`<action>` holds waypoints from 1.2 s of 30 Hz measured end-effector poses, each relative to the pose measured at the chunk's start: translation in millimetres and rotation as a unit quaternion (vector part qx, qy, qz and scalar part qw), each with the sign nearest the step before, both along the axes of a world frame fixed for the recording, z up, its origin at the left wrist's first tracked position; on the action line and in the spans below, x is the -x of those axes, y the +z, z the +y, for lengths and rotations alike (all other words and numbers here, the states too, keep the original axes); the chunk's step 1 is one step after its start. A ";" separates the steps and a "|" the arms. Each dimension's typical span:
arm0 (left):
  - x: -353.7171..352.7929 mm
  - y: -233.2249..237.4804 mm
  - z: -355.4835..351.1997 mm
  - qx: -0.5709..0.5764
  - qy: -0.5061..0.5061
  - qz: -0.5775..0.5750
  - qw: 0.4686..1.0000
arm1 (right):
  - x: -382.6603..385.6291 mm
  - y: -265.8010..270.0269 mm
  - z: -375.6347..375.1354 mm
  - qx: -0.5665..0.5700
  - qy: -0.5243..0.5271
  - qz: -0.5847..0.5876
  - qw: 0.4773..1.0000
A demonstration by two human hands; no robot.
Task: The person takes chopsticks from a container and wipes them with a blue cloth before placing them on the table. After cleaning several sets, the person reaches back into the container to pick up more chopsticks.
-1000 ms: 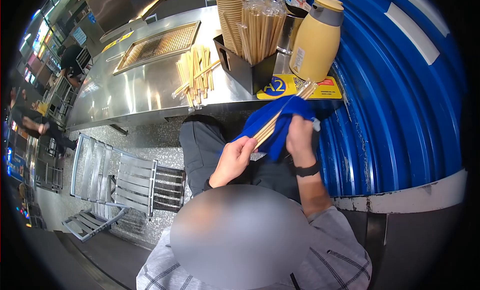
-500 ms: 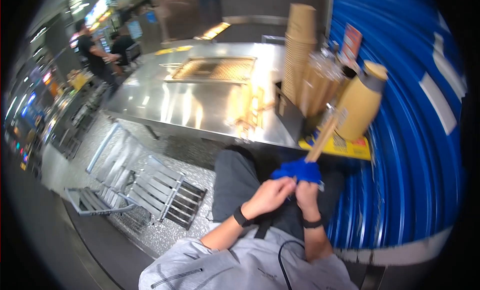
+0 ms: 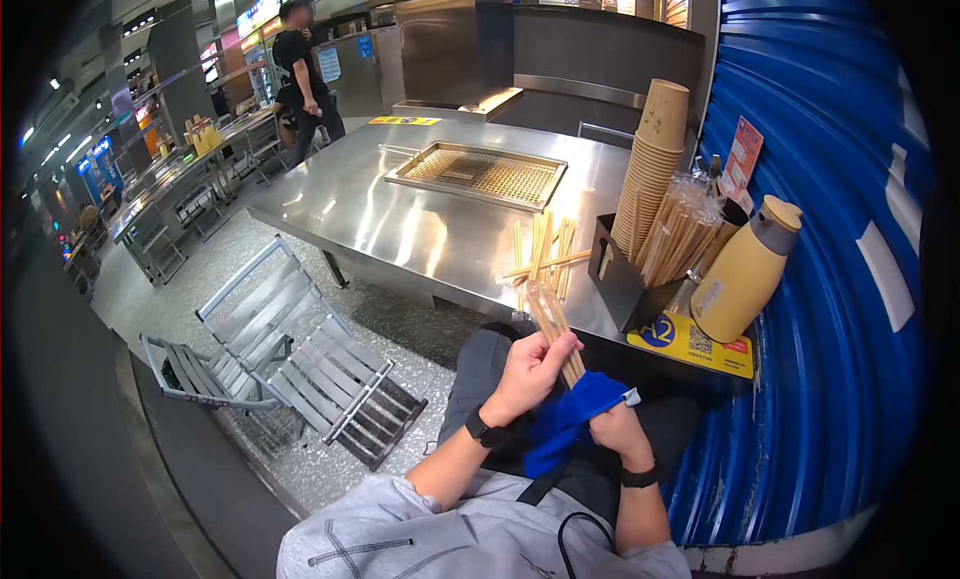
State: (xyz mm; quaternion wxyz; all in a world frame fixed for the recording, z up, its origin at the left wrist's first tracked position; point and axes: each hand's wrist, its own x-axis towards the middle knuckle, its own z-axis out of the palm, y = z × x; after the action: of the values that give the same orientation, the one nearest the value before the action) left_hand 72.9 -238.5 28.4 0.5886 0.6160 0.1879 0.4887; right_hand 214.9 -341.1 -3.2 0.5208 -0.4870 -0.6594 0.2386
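My left hand (image 3: 530, 375) is closed around a bundle of wooden chopsticks (image 3: 549, 314), thumb on top. The bundle tilts up and away toward the table edge, and its upper end looks wrapped in clear plastic. A blue cloth (image 3: 575, 409) covers the lower end of the chopsticks. My right hand (image 3: 620, 427) grips this cloth from the right, and part of it hangs down to the left over my lap. More loose chopsticks (image 3: 543, 241) lie on the steel table just beyond, some crossing others.
The steel table (image 3: 350, 204) has a grill grate (image 3: 480, 174) set in it. At right stand a black holder (image 3: 612, 264), stacked paper cups (image 3: 650, 184), bagged chopsticks (image 3: 675, 234) and a yellow jug (image 3: 745, 274). A folding chair (image 3: 320, 374) is at left. A person (image 3: 300, 74) stands farther back.
My left hand has moved from the cloth up onto the chopsticks. The bundle now leans left instead of right, and the cloth hangs lower. The camera view has shifted.
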 end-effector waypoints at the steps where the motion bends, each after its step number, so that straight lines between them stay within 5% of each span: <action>1: -0.6 -0.9 0.5 -0.003 0.026 -0.014 1.000 | -0.3 0.4 -1.7 0.005 0.015 0.013 1.000; 8: 8.8 3.0 11.9 -0.004 0.114 -0.053 0.992 | -18.9 -26.4 -33.8 0.053 0.015 0.015 0.998; 11: 8.7 3.0 18.2 0.002 0.177 -0.096 0.980 | -25.3 -35.6 -41.6 0.097 -0.117 0.163 0.975; 15: 14.1 -0.1 21.5 -0.020 0.199 -0.041 0.979 | -44.0 -28.8 -49.6 0.021 -0.160 0.177 0.971; 16: 9.3 -2.7 17.7 -0.029 0.191 -0.019 0.981 | -43.5 -29.8 -48.1 -0.043 -0.190 -0.013 0.981; 18: -1.8 -5.2 5.2 -0.073 0.173 0.051 0.981 | -32.1 -28.9 -41.1 -0.158 -0.225 -0.382 0.882; 19: -9.1 1.1 -7.9 -0.100 0.151 0.059 0.982 | -19.7 -23.7 -37.4 -0.104 -0.161 -0.335 0.922; 21: -18.7 -3.4 -21.7 -0.100 0.068 0.073 0.990 | 4.8 -33.1 -26.9 0.067 -0.100 -0.014 0.993; 24: -19.9 -2.0 -22.3 -0.147 0.060 0.122 0.980 | 13.9 -49.6 -17.3 -0.111 -0.212 -0.322 0.916; 27: -16.1 -3.1 -21.4 -0.182 0.063 0.116 0.974 | 9.6 -55.0 -21.0 0.056 -0.154 -0.206 0.965; 30: -6.3 0.0 -12.0 -0.129 0.146 0.101 0.976 | 13.1 -44.1 -24.9 -0.091 -0.204 -0.317 0.922; 36: 2.9 3.6 -7.0 -0.136 0.160 0.094 0.973 | -1.0 -46.7 -42.3 -0.117 -0.131 -0.350 0.920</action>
State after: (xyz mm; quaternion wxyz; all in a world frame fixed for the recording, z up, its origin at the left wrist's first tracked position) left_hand 70.0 -245.5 31.9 0.3931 0.6955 0.2705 0.5372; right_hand 215.9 -383.4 -49.9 0.3366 -0.5572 -0.7530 -0.0962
